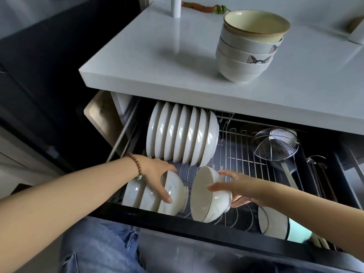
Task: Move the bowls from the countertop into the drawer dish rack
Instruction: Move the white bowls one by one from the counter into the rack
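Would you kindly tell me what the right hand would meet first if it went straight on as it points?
Probably the nearest bowl of the front row, gripped by the left hand; the right hand points left, and its held bowl would touch first.

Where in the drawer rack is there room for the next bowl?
Free: the wire slots between the bowl in your right hand and the front-right bowl; also bare rack between the plates and the skimmer. Crowded: front left, where the left hand holds the bowl row.

Head camera; looks forward-down, close above open drawer (197,229), countertop (157,62) edge
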A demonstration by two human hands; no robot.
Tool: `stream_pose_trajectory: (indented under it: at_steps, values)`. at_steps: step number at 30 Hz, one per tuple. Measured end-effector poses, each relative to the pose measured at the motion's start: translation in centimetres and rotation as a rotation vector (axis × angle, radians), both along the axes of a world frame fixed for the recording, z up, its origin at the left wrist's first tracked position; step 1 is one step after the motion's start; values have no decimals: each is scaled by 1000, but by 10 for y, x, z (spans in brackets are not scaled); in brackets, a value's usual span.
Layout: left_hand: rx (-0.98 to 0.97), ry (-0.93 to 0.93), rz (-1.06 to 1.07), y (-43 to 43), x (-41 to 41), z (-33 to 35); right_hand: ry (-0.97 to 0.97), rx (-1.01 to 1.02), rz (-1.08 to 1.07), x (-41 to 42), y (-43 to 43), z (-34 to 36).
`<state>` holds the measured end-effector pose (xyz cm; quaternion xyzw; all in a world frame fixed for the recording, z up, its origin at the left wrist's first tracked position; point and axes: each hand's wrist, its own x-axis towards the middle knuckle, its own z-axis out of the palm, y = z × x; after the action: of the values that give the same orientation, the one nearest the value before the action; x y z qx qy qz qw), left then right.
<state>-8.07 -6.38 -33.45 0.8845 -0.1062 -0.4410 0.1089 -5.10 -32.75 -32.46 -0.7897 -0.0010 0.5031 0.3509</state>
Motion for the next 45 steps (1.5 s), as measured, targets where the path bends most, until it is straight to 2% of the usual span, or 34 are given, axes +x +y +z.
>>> stream_pose_trajectory:
  at_steps: [25,45]
  values:
    - [31,18,18,3,-5,8,-8,-155,84,-19,76,-8]
    - [0,28,47,4,-3,2,28,-72,112,-19,69,-22]
